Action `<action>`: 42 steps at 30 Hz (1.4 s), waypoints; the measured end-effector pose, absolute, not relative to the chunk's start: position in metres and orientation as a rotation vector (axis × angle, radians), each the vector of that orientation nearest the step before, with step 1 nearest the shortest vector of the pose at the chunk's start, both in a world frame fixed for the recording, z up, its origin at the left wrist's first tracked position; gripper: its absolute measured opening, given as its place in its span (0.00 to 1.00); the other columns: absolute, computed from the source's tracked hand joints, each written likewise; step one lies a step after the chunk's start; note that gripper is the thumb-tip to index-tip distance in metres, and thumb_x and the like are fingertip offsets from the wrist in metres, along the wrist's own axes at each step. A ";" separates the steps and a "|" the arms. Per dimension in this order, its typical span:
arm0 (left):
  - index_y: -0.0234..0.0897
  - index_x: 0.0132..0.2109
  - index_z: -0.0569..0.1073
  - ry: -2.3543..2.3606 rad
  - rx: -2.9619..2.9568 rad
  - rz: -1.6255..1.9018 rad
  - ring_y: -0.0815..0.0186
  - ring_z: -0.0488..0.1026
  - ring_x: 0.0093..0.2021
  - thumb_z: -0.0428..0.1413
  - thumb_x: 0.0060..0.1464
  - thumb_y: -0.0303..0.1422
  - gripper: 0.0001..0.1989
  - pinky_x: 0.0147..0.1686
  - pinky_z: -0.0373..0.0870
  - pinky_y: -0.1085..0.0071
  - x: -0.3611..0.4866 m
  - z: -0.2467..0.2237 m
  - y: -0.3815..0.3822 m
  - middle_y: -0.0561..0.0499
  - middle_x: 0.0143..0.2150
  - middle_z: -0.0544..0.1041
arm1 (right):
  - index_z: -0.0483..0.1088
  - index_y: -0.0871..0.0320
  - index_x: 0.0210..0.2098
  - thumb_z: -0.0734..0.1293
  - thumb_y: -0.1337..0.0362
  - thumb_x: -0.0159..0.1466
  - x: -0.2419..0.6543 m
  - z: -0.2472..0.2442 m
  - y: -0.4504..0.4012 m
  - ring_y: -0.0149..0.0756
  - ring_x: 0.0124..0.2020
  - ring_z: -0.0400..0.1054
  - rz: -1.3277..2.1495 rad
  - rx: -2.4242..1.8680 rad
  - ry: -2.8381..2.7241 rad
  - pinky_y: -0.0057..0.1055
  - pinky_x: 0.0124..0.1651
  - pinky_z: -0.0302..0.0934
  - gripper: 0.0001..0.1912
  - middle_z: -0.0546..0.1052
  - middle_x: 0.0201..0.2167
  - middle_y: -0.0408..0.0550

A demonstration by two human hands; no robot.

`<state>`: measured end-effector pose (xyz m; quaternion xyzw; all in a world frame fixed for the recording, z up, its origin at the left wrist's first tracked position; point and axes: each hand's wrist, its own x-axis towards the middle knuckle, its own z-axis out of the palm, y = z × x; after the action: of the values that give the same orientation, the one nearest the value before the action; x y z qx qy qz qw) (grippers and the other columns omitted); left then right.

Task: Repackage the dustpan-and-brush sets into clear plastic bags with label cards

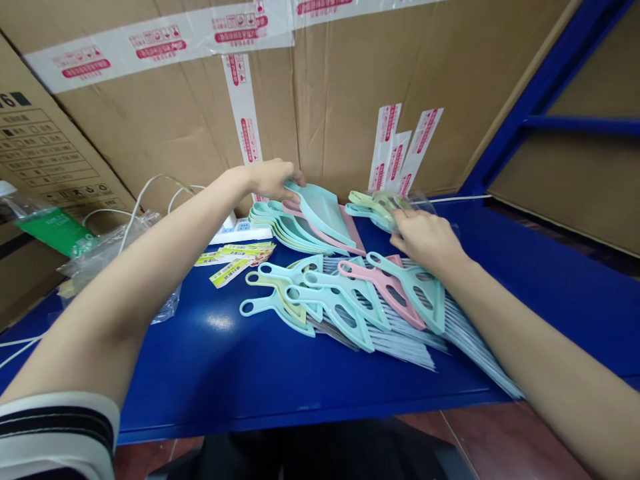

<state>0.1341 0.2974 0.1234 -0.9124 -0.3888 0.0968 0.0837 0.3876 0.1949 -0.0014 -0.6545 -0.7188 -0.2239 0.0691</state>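
1. The left hand (273,180), at about 11 o'clock from the middle of the view, is clenched over the top edge of a mint-green plastic dustpan (323,213), which it appears to grasp; the dustpan stands tilted above the other pans.
2. The right hand (425,240), at about 1 o'clock, has its fingers bunched against a pale green plastic bundle in clear film (377,210). Whether it grips the bundle or only touches it, I cannot tell.
3. Done so far, as things lie: a stack of nested mint-green plastic dustpans (280,227) sits at 11 o'clock, with a pink plastic dustpan (347,230) just beside it.
4. Still loose: a fanned heap of mint, pale-yellow and pink plastic-headed brooms with grey bristles (350,300) lies at the centre, unstacked.
5. Yellow-and-white paper labels (235,257) lie at 10 o'clock on the blue metal shelf (250,373), near a white power strip (240,232).
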 end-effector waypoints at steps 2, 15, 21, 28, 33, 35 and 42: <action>0.37 0.63 0.66 -1.165 -2.737 0.288 0.56 0.69 0.59 0.53 0.57 0.45 0.29 0.58 0.62 0.65 0.137 0.118 0.297 0.48 0.60 0.72 | 0.71 0.65 0.44 0.59 0.71 0.61 0.389 -0.001 0.195 0.48 0.35 0.73 -0.689 -1.964 -2.148 0.33 0.28 0.56 0.15 0.79 0.35 0.63; 0.36 0.62 0.68 -1.028 -2.637 0.370 0.56 0.69 0.59 0.47 0.61 0.39 0.24 0.56 0.62 0.66 0.150 0.085 0.296 0.43 0.57 0.75 | 0.71 0.60 0.44 0.58 0.67 0.60 0.395 -0.004 0.195 0.52 0.39 0.72 -0.577 -1.849 -2.189 0.37 0.31 0.60 0.15 0.79 0.38 0.61; 0.32 0.53 0.75 -1.022 -2.591 0.224 0.56 0.71 0.54 0.37 0.66 0.34 0.23 0.54 0.63 0.64 0.164 0.086 0.277 0.41 0.53 0.76 | 0.73 0.60 0.44 0.60 0.67 0.60 0.389 0.001 0.192 0.52 0.43 0.72 -0.448 -1.817 -2.277 0.38 0.36 0.61 0.15 0.79 0.42 0.60; 0.37 0.62 0.66 -0.949 -2.663 0.090 0.52 0.68 0.58 0.49 0.64 0.38 0.22 0.55 0.63 0.60 0.215 0.058 0.259 0.39 0.56 0.73 | 0.73 0.56 0.50 0.65 0.62 0.59 0.399 -0.005 0.194 0.50 0.46 0.73 -0.331 -1.662 -2.266 0.40 0.41 0.65 0.20 0.79 0.46 0.55; 0.38 0.62 0.68 -0.944 -2.673 0.084 0.53 0.69 0.57 0.46 0.66 0.31 0.20 0.53 0.65 0.63 0.232 0.044 0.264 0.36 0.55 0.71 | 0.74 0.56 0.50 0.62 0.49 0.61 0.408 -0.007 0.193 0.50 0.43 0.73 -0.136 -1.606 -2.121 0.45 0.43 0.66 0.24 0.80 0.43 0.54; 0.37 0.62 0.67 -0.932 -2.669 0.054 0.53 0.67 0.58 0.45 0.66 0.30 0.20 0.54 0.64 0.62 0.231 0.046 0.263 0.35 0.55 0.70 | 0.74 0.56 0.50 0.59 0.50 0.63 0.409 -0.005 0.192 0.51 0.45 0.72 -0.120 -1.578 -2.047 0.47 0.47 0.65 0.23 0.79 0.45 0.54; 0.38 0.61 0.68 -0.888 -2.525 -0.192 0.51 0.67 0.53 0.44 0.67 0.30 0.20 0.49 0.66 0.59 0.187 0.061 0.235 0.37 0.50 0.69 | 0.72 0.59 0.50 0.52 0.57 0.66 0.402 0.003 0.186 0.51 0.50 0.71 -0.212 -1.535 -1.812 0.49 0.54 0.61 0.24 0.78 0.48 0.59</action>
<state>0.1873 0.2348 0.0613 -0.9164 -0.3222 -0.0696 0.2271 0.4022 0.1857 0.0034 -0.5982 -0.7063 -0.0827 0.3695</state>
